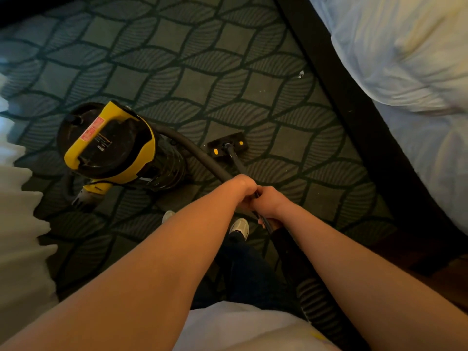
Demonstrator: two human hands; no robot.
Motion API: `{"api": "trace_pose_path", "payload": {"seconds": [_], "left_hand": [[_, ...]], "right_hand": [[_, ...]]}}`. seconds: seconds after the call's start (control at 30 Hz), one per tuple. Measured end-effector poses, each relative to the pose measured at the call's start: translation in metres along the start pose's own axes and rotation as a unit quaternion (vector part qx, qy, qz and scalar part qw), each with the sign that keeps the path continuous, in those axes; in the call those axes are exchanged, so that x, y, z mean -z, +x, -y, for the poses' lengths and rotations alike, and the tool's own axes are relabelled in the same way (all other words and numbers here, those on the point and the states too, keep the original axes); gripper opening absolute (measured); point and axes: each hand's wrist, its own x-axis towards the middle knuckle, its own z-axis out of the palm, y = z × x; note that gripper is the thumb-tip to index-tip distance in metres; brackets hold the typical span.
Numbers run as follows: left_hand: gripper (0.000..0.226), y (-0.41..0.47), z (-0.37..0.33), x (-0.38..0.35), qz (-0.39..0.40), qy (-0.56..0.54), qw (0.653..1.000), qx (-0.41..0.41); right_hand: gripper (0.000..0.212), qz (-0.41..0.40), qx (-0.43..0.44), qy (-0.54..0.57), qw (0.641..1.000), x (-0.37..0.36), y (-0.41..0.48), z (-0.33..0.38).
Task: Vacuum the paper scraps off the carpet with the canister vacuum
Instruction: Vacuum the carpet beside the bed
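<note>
A yellow and black canister vacuum (106,143) stands on the dark leaf-patterned carpet (177,59) to my left. Its black hose (197,153) curves from the canister toward my hands. The black wand (236,160) runs from my hands down to the floor head (228,145), which lies flat on the carpet ahead of my feet. My left hand (244,187) grips the wand higher up, and my right hand (268,203) grips it just below, close beside the left. A white paper scrap (300,74) lies on the carpet at the far right, near the bed base.
A bed with white bedding (405,72) on a dark base (354,110) runs along the right side. White fabric (17,224) hangs along the left edge. My shoes (239,228) stand just behind the floor head. Small pale specks dot the carpet near the bed.
</note>
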Motion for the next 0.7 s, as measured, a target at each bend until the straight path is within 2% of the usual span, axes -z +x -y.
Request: {"api": "trace_pose_path", "payload": {"seconds": [0.1, 0.23, 0.4, 0.47, 0.57, 0.7], "left_hand": [[0.028, -0.005, -0.006, 0.0, -0.007, -0.027, 0.999, -0.015], [0.019, -0.006, -0.019, 0.007, -0.012, -0.061, 0.998, -0.029], [0.02, 0.0, -0.024, 0.019, -0.02, -0.102, 0.994, -0.016], [0.013, 0.01, -0.019, 0.021, -0.024, -0.107, 0.994, -0.003], [0.018, 0.027, -0.006, 0.022, -0.021, -0.108, 0.994, 0.013], [0.026, 0.051, 0.006, 0.013, -0.034, -0.114, 0.993, -0.007]], "right_hand": [[0.03, -0.021, 0.016, -0.021, 0.999, 0.007, -0.005, 0.001], [0.033, -0.047, 0.062, -0.064, 0.995, 0.018, 0.001, 0.005], [0.032, -0.022, 0.078, -0.04, 0.996, 0.023, 0.015, 0.014], [0.038, -0.006, 0.078, -0.044, 0.996, 0.018, 0.022, 0.014], [0.051, 0.003, 0.077, -0.069, 0.995, 0.007, 0.034, 0.012], [0.059, 0.001, 0.059, -0.075, 0.995, -0.004, 0.051, 0.007]]}}
